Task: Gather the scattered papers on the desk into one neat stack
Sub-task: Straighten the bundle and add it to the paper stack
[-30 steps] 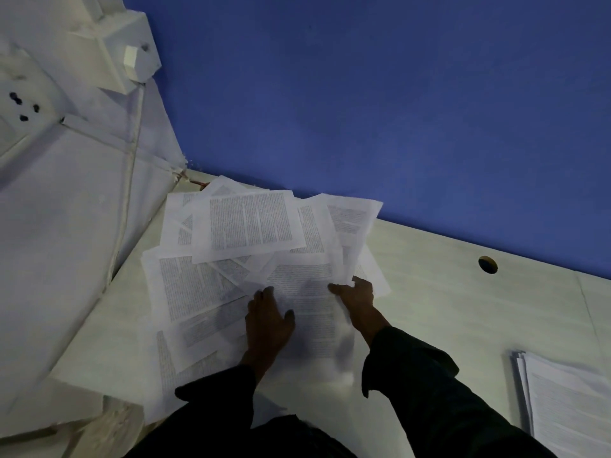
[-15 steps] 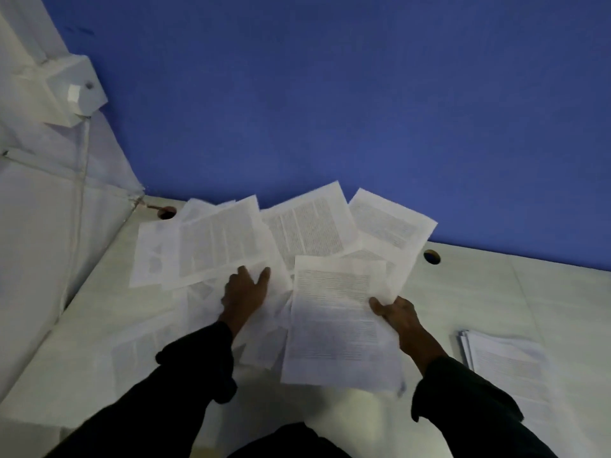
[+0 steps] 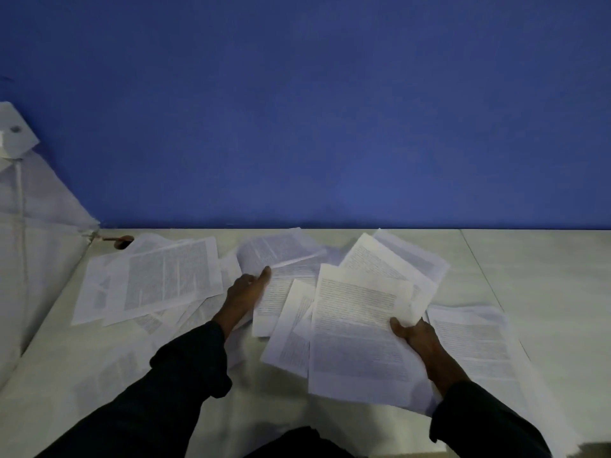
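I saw right hand (image 3: 415,335) gripping printed sheets (image 3: 357,332), left hand (image 3: 246,290) pinching a curled page (image 3: 277,247), loose papers (image 3: 165,279) fanned on surface (image 3: 545,276).

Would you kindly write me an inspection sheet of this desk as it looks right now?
Surface: pale desk, bare at far right; a round hole at its back-left corner.
Job's things: printed scattered papers fanned and overlapping across the middle; a separate paper stack lies at the right.
Clutter: nothing seen.
Grips: left hand pinches a curling sheet; right hand holds a few sheets by their right edge.
Cables: a white cord runs down the left wall from a white box.
Surroundings: blue wall behind, white wall on the left.
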Tool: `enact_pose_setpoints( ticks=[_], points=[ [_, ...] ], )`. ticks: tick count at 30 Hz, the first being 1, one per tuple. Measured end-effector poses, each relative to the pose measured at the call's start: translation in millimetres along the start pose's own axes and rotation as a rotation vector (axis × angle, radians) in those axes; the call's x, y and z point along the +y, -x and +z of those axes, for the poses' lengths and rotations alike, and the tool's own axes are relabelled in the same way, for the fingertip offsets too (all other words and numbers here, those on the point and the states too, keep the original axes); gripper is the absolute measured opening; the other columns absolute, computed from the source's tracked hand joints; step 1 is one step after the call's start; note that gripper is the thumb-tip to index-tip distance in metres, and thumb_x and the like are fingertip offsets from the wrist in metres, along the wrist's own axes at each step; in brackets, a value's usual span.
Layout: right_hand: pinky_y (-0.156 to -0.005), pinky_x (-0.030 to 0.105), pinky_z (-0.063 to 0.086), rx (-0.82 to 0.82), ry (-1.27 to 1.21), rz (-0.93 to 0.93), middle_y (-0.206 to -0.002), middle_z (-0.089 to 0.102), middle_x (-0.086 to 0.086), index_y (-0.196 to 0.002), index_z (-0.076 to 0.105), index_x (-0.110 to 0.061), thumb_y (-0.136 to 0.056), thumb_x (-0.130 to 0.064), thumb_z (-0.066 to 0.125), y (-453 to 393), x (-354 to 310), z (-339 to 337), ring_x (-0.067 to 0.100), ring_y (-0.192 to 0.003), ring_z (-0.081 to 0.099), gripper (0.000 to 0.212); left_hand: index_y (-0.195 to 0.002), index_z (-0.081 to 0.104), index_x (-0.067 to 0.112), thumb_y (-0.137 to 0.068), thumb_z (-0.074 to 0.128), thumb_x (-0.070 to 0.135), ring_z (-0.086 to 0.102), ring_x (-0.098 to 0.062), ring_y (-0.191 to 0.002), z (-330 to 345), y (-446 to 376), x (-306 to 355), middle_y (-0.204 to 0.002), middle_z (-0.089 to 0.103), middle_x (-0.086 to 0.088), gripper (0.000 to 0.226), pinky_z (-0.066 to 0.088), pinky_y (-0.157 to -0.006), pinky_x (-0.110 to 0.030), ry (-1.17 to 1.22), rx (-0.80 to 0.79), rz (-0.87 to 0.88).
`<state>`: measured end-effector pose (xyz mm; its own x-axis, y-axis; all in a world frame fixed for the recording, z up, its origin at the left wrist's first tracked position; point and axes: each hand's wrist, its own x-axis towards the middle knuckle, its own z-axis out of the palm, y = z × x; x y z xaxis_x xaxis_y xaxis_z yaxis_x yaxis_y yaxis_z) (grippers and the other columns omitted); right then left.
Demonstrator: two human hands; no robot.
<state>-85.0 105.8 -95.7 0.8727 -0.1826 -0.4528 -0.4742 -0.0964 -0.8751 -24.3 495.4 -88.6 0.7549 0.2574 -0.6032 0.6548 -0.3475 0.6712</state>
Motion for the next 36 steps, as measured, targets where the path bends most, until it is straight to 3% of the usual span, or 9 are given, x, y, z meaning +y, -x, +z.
enact_pose_setpoints(
  ticks=[3,8,11,14,17,22,25,28,36],
  points=[
    [-0.06,0.02,0.058,-0.054,0.051,0.066,-0.1,0.076,0.007,-0.115,0.066,-0.003,-0.09,-0.007,0.076,6,10,-15,0.018,-0.082,0.072,0.028,-0.132,0.055,0.017,-0.073,0.072,0.072,0.057,-0.03,-0.122,25,10,11,-0.135,0.059,-0.009,0.082,0.048,-0.099,-0.037,0.237,-0.265,-0.056],
    [-0.077,0.037,0.064,-0.056,0.208,0.085,-0.1,0.077,0.013,-0.11,0.071,-0.006,-0.08,-0.011,0.087,0,37,-21,0.028,-0.089,0.074,0.035,-0.104,0.069,0.002,-0.078,0.078,-0.008,0.066,-0.026,-0.086,48,15,-31,-0.114,0.069,-0.02,0.029,0.056,-0.081,-0.037,-0.035,-0.261,0.088],
    [-0.066,0.024,0.055,-0.028,0.192,0.099,-0.095,0.074,0.014,-0.109,0.067,-0.01,-0.077,-0.007,0.089,3,43,-11,0.02,-0.08,0.068,0.038,-0.094,0.074,0.017,-0.078,0.08,0.001,0.068,-0.014,-0.088,43,18,-52,-0.098,0.072,-0.001,0.024,0.057,-0.082,-0.029,-0.25,-0.517,0.065],
    [-0.076,0.037,0.062,-0.112,0.179,0.157,-0.1,0.077,0.016,-0.108,0.073,-0.004,-0.072,-0.009,0.093,6,52,1,0.031,-0.09,0.074,0.041,-0.096,0.069,0.009,-0.093,0.07,0.016,0.063,-0.01,-0.079,52,34,-62,-0.096,0.067,-0.003,0.008,0.053,-0.068,-0.019,-0.159,-0.388,0.031],
    [-0.071,0.038,0.061,-0.222,0.169,0.193,-0.091,0.078,0.018,-0.096,0.077,0.001,-0.075,-0.007,0.09,15,66,11,0.029,-0.08,0.074,0.026,-0.109,0.062,0.009,-0.092,0.066,0.046,0.062,-0.024,-0.093,81,50,-78,-0.113,0.064,-0.009,0.041,0.052,-0.081,-0.029,-0.008,-0.292,-0.074],
    [-0.071,0.025,0.052,0.165,0.094,0.219,-0.084,0.068,0.014,-0.088,0.07,0.005,-0.083,-0.011,0.084,9,98,17,0.02,-0.077,0.058,0.021,-0.135,0.049,0.006,-0.096,0.067,0.031,0.059,-0.022,-0.107,96,73,-97,-0.129,0.053,-0.006,0.05,0.05,-0.089,-0.029,0.032,-0.291,-0.137],
    [-0.078,0.038,0.054,0.186,0.022,0.201,-0.081,0.072,0.011,-0.077,0.067,-0.002,-0.085,-0.011,0.083,12,100,20,0.024,-0.077,0.063,0.019,-0.123,0.063,0.003,-0.099,0.062,0.033,0.064,-0.026,-0.101,95,68,-103,-0.119,0.066,-0.012,0.039,0.055,-0.088,-0.033,0.125,-0.173,-0.091],
    [-0.078,0.036,0.06,0.039,0.16,0.158,-0.097,0.075,0.008,-0.099,0.071,-0.01,-0.079,-0.017,0.089,13,91,24,0.024,-0.089,0.07,0.028,-0.093,0.07,0.012,-0.102,0.056,0.03,0.063,-0.023,-0.091,95,68,-102,-0.098,0.07,-0.008,0.024,0.049,-0.08,-0.029,0.171,-0.081,-0.041],
    [-0.092,0.052,0.058,-0.1,0.474,0.122,-0.119,0.072,0.009,-0.125,0.067,-0.013,-0.083,-0.023,0.083,0,88,21,0.034,-0.109,0.068,0.046,-0.058,0.038,0.018,-0.103,0.046,0.023,0.052,-0.02,-0.063,102,65,-96,-0.06,0.051,0.001,0.046,0.033,-0.059,-0.03,-0.059,0.245,0.18]
  ],
)
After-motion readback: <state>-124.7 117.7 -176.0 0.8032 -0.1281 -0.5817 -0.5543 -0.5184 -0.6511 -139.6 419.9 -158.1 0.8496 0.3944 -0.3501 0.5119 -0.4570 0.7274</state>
